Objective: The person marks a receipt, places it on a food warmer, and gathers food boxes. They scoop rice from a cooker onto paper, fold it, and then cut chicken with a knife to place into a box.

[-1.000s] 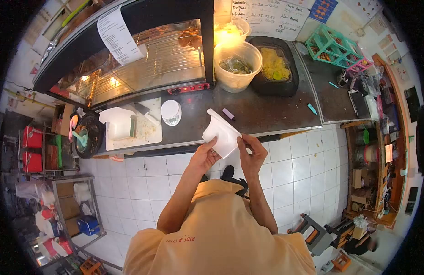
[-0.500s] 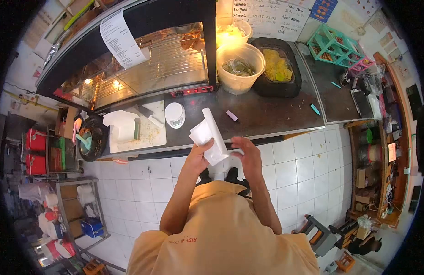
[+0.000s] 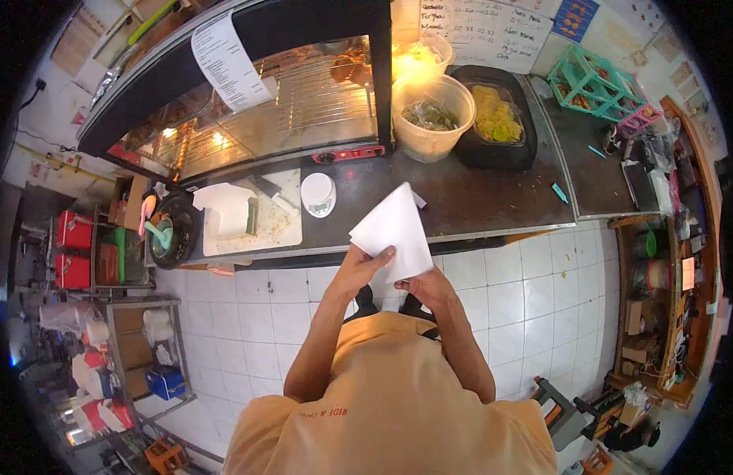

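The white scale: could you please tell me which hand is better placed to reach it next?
Probably the left hand: it is nearer the white scale. The right hand is farther, at the foot of the white paper. The left grips the paper, so it would need to let go first.

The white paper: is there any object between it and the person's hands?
Nothing visible. The left hand grips the white paper directly; the right hand is at its lower edge, partly hidden by it. A purple block shows beyond the paper.

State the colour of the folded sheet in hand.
White, no print visible; the sheet shows best in the head view.
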A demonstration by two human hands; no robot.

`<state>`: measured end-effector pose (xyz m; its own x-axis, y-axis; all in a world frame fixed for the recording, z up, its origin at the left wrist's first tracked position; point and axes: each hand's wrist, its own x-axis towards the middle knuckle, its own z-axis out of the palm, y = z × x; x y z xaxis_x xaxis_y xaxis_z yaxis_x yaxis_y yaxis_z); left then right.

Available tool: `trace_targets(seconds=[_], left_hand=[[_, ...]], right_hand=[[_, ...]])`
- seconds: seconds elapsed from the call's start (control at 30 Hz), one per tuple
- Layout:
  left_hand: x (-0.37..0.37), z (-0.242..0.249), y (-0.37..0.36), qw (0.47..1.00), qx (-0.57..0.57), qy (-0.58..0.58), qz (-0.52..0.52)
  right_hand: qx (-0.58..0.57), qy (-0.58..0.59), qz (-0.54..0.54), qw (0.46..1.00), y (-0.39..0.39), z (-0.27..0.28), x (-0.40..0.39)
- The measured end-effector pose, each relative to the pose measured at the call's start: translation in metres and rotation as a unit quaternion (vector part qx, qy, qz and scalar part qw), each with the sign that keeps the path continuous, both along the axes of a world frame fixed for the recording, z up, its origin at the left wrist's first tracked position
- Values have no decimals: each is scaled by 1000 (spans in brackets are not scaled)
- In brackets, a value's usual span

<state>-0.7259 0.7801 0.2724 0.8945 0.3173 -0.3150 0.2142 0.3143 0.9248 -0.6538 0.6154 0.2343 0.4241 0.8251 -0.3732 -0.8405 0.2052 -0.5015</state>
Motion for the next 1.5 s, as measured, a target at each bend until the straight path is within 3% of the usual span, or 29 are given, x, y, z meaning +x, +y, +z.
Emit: trace_targets(seconds=[0.03, 0.07, 0.1, 0.17, 0.2, 0.23, 0.27, 0.4, 0.5, 0.6, 0.7, 0.8, 1.0, 1.1, 1.17, 1.27, 1.3, 1.37, 1.43, 1.5], left_hand=[[-1, -1, 0, 1000, 0, -3, -8], [-2, -3, 1, 1000, 0, -6, -16], [-3, -1, 2, 1000, 0, -9, -23], [-7, 3, 5, 997, 37, -27, -55], [-8, 4, 6, 996, 57, -30, -62], [-10, 4, 6, 994, 76, -34, -71], [-11, 4, 7, 993, 91, -35, -61], [-17, 6, 17, 984, 169, -7, -57], [-20, 15, 8, 993, 113, -33, 16], [-24, 10, 10, 996, 54, -42, 58], [-32, 3, 12, 996, 21, -20, 82], [-35, 4, 8, 993, 8, 42, 112], [-33, -9, -12, 984, 83, -58, 146], [-36, -3, -19, 985, 94, -61, 132], [-36, 10, -28, 988, 98, -72, 94], [-45, 2, -30, 987, 134, -65, 52], [-47, 4, -29, 986, 150, -60, 38], [-58, 15, -23, 987, 158, -11, 37], [-61, 30, -21, 990, 86, -70, 86], [-77, 27, -3, 990, 98, -60, 82]], right_hand=[[-99, -226, 32, 968, -3, 4, 1], [-190, -440, 61, 875, -8, 11, 0], [-266, -627, 85, 727, -9, 21, -1], [-171, -413, 40, 894, -8, 22, -3], [-63, -190, 35, 979, -7, 16, -2], [46, 48, 26, 997, -7, 7, -1], [123, 91, 36, 988, -7, -8, 0], [85, 52, -28, 995, -5, -27, -1], [69, 68, -50, 994, -12, -36, 5], [63, 36, -85, 994, -14, 3, 6], [68, 33, -34, 997, -21, -2, 13], [202, 42, 29, 978, -25, -23, 21], [159, 54, 19, 986, -31, -17, 21], [183, 169, 57, 967, -38, -9, 23], [15, -74, 46, 996, -44, -54, 9], [91, 41, 67, 993, -36, -35, -8], [70, 144, 112, 981, -29, -36, -5], [109, 135, 123, 977, -26, -49, -9], [124, 108, 133, 977, -25, -63, -10], [113, 66, 144, 981, -22, -69, -11]])
